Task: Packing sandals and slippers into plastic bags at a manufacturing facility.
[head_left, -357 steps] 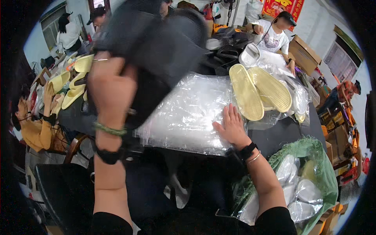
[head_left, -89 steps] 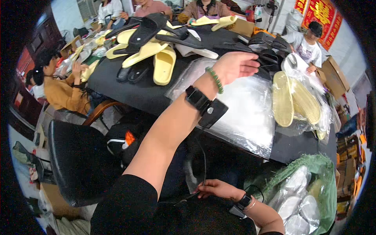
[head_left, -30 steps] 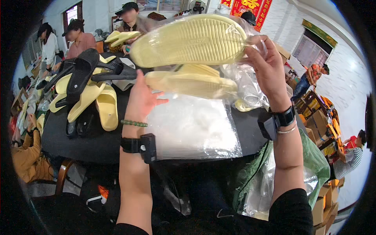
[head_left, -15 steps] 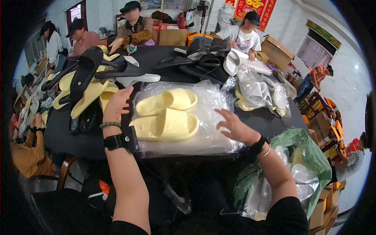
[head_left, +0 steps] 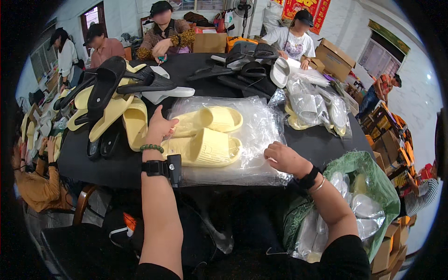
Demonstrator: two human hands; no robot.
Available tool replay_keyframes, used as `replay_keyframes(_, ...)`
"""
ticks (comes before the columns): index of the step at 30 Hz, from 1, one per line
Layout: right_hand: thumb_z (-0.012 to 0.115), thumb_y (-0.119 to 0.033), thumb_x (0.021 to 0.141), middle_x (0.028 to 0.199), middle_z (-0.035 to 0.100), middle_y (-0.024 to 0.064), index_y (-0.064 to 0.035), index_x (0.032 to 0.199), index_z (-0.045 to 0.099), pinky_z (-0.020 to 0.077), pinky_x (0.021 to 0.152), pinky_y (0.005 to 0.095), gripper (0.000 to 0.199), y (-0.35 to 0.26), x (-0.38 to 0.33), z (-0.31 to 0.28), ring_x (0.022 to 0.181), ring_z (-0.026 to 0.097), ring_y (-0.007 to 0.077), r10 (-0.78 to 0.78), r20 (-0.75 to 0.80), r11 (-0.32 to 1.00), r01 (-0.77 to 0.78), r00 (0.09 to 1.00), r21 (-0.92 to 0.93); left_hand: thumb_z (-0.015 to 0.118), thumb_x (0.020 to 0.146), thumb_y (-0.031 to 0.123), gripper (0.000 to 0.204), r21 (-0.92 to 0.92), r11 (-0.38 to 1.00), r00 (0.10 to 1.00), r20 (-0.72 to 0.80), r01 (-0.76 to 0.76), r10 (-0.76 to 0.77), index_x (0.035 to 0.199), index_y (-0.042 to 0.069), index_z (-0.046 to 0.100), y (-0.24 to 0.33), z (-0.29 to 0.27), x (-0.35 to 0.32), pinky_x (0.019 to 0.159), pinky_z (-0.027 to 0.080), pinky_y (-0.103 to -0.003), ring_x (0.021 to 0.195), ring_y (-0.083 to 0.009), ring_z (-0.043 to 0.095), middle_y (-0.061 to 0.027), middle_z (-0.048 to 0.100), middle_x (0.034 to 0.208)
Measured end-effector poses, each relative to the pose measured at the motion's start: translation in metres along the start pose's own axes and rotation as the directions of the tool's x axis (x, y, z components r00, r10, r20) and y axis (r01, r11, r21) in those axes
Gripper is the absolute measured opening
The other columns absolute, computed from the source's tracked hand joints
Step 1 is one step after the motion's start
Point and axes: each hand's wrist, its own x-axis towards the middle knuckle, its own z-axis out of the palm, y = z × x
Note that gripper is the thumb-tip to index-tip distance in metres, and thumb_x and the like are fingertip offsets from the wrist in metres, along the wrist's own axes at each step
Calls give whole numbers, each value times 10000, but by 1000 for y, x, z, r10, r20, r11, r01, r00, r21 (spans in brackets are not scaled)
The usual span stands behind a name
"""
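Note:
Two pale yellow slide sandals (head_left: pixel 205 135) lie side by side on a stack of clear plastic bags (head_left: pixel 252 140) on the black table (head_left: pixel 322 144). My left hand (head_left: pixel 161 127) rests against the heel ends of the sandals, fingers around the nearer one's edge. My right hand (head_left: pixel 285 157) sits at the right edge of the plastic stack, fingers curled and pinching the top sheet. Both wrists wear black bands.
A heap of yellow and black sandals (head_left: pixel 105 105) fills the table's left. Bagged sandals (head_left: pixel 312 107) lie at the right, more black sandals (head_left: pixel 242 70) at the back. A green sack (head_left: pixel 364 196) of bagged pairs stands at my right. Several people sit around the table.
The pair I held up a second ago now lies on the plastic stack. My left hand stays at its heels; my right hand has dropped to the plastic's right edge.

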Motion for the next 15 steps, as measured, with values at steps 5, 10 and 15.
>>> replay_keyframes(5,595,-191,899,895,691,113,-4,1051,625,534,709,338,243,38,32,-48,782,681,211,144,148,860,-198,978,470,774,771,220,879,6,1000,997,-76,-12,13,1472,-1,292,-11,20,19,595,516,-305,663,-149,632,-132,678,894)
replay_keyframes(10,583,-288,949,904,643,35,-21,1066,587,460,572,244,291,103,94,-38,699,610,101,592,-34,591,-405,805,697,748,808,274,769,-188,977,985,-159,-102,72,1411,-38,386,-6,23,16,698,523,-311,794,-171,674,-154,693,914)
replay_keyframes(15,639,-423,896,827,652,115,6,1016,579,494,605,326,450,166,142,23,730,640,203,757,-124,580,-573,641,579,681,869,130,573,-294,952,980,-196,-91,33,1366,-25,443,3,18,10,606,505,-281,642,-154,634,-90,656,758)
